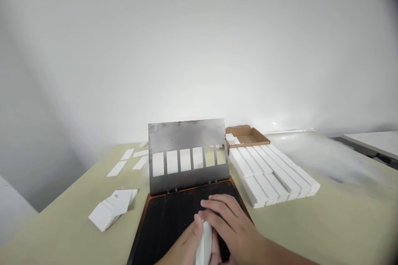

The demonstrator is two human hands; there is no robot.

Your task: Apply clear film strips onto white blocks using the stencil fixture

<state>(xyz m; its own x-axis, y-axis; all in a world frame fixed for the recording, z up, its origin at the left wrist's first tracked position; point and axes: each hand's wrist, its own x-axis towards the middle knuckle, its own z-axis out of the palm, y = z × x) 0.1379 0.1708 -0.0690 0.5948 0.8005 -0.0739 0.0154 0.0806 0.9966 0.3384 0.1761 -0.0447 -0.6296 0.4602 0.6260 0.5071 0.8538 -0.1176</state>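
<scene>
Down at 6 o'clock, over the black tray [140, 224], the left hand [182, 250] and right hand [231, 225] are closed around a white bar [204, 246], pinching its long faces — the safest hold, since it looks light, stiff and possibly brittle — with no gap showing!

The rectangular grey steel plate [186, 136] with slotted windows is showing a dull, mottled metal surface, rust-brown stains marking its top edge. The flat black tray with a copper-orange rim [145, 215] is giving off a soft semi-gloss sheen. The long white rectangular bars [273, 174] are looking smooth and matt, almost chalky, and the narrow white block [204, 246] is sharing that finish. The open brown corrugated-cardboard box [248, 137] is showing plain, matt paperboard, while the pale olive-yellow tabletop [326, 227] is keeping a smooth, low-sheen surface.
</scene>
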